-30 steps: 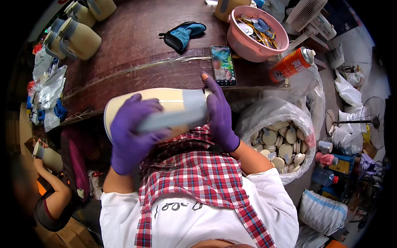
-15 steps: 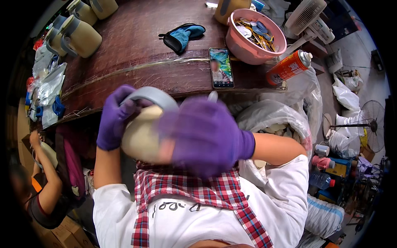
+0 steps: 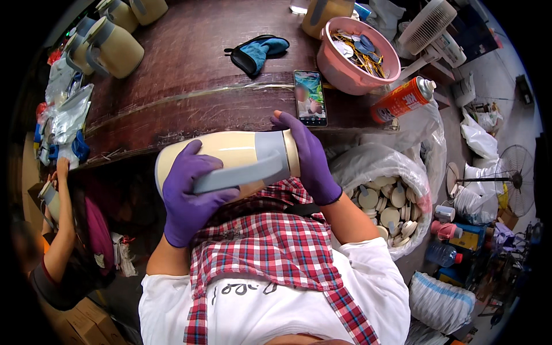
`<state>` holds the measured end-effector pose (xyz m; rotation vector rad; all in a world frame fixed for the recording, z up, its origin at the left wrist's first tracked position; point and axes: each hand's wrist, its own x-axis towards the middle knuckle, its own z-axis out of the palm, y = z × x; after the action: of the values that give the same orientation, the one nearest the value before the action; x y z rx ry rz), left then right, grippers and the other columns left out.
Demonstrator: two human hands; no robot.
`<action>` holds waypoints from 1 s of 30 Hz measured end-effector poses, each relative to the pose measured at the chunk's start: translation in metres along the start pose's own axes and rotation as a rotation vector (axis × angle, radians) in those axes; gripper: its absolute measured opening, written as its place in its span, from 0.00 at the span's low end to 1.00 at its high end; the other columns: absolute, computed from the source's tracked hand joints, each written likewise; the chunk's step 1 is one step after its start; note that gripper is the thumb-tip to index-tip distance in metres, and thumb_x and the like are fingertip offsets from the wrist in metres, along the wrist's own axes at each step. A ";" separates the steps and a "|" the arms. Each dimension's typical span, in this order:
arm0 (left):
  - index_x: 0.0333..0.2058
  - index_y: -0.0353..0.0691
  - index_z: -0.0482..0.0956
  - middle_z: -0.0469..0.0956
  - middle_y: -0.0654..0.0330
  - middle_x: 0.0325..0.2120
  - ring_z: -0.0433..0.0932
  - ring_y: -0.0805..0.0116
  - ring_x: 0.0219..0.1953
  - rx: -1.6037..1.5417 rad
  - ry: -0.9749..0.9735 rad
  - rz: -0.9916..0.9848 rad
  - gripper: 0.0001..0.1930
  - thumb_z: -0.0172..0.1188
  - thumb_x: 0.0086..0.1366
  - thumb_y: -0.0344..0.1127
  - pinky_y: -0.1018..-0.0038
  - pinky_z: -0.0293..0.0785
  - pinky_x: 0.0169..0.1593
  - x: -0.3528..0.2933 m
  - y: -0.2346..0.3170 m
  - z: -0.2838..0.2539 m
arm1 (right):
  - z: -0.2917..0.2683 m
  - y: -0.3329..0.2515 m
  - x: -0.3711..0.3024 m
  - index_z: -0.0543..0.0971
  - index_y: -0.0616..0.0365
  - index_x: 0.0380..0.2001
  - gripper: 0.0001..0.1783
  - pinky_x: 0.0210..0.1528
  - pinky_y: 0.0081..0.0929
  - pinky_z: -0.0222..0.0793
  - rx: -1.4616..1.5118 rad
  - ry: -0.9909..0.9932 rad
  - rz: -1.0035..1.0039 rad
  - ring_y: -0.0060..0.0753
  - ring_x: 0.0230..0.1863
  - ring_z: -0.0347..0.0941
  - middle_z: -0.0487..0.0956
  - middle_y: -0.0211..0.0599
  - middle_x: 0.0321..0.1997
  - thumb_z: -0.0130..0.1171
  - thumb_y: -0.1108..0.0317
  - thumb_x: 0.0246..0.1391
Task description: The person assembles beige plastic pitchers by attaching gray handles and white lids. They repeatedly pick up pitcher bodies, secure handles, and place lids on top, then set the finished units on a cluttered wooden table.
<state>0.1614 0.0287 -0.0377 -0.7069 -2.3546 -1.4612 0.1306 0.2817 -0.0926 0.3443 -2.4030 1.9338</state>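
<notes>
A cream vacuum jug [image 3: 227,148] with a grey collar and grey handle lies on its side in front of my apron, its mouth end toward the right. My purple-gloved left hand [image 3: 192,192] is closed round the jug's body beside the handle, the thumb side near the handle's lower end. At the other end, my purple-gloved right hand [image 3: 313,161] presses against the mouth rim with its palm, the fingers reaching round the far side. Whether a lid sits in the mouth is hidden by that hand.
Several similar jugs [image 3: 118,49] stand at the table's far left. Beyond my hands lie a phone [image 3: 310,98], a blue-black cloth item [image 3: 259,53], a pink basin [image 3: 357,69] and an orange spray can [image 3: 402,100]. A plastic-lined container of round lids [image 3: 397,210] stands right; a co-worker's arm [image 3: 62,213] is left.
The jug has turned from pointing its end toward me to lying sideways. My right hand, blurred earlier across the front, is now at the mouth; the left has shifted onto the body.
</notes>
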 end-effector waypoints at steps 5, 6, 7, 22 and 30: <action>0.40 0.39 0.79 0.82 0.58 0.35 0.80 0.63 0.44 -0.149 0.021 -0.083 0.23 0.80 0.46 0.34 0.51 0.59 0.70 -0.002 -0.009 0.004 | -0.004 -0.011 -0.009 0.68 0.65 0.64 0.23 0.67 0.35 0.64 0.046 0.121 -0.002 0.46 0.66 0.70 0.70 0.52 0.68 0.45 0.66 0.71; 0.40 0.38 0.79 0.82 0.57 0.37 0.80 0.65 0.45 -0.190 0.076 -0.068 0.22 0.79 0.48 0.33 0.57 0.66 0.66 -0.002 -0.008 0.010 | -0.006 -0.008 -0.011 0.68 0.65 0.64 0.23 0.66 0.36 0.65 -0.019 0.123 -0.056 0.48 0.65 0.70 0.69 0.52 0.68 0.46 0.66 0.71; 0.41 0.38 0.79 0.82 0.57 0.38 0.80 0.66 0.45 -0.270 0.093 -0.144 0.21 0.79 0.49 0.34 0.60 0.69 0.63 -0.002 -0.008 0.012 | -0.007 -0.007 -0.012 0.68 0.65 0.64 0.23 0.66 0.37 0.65 -0.085 0.126 -0.110 0.50 0.65 0.70 0.69 0.53 0.68 0.46 0.67 0.70; 0.42 0.42 0.80 0.81 0.63 0.33 0.82 0.68 0.38 -0.069 -0.004 0.050 0.22 0.76 0.51 0.45 0.62 0.77 0.54 0.020 0.013 0.000 | -0.005 -0.032 -0.006 0.68 0.65 0.64 0.28 0.69 0.34 0.59 0.056 0.203 -0.198 0.45 0.67 0.68 0.73 0.51 0.64 0.44 0.56 0.69; 0.41 0.31 0.82 0.79 0.60 0.34 0.80 0.70 0.41 -0.285 0.068 -0.241 0.30 0.78 0.49 0.51 0.63 0.74 0.57 0.002 -0.001 -0.018 | -0.003 -0.025 -0.014 0.71 0.60 0.62 0.24 0.68 0.44 0.60 0.115 0.028 -0.277 0.51 0.63 0.71 0.73 0.52 0.64 0.44 0.60 0.68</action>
<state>0.1586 0.0128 -0.0290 -0.4372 -2.2667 -1.9178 0.1486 0.2812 -0.0707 0.6145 -2.1000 1.9384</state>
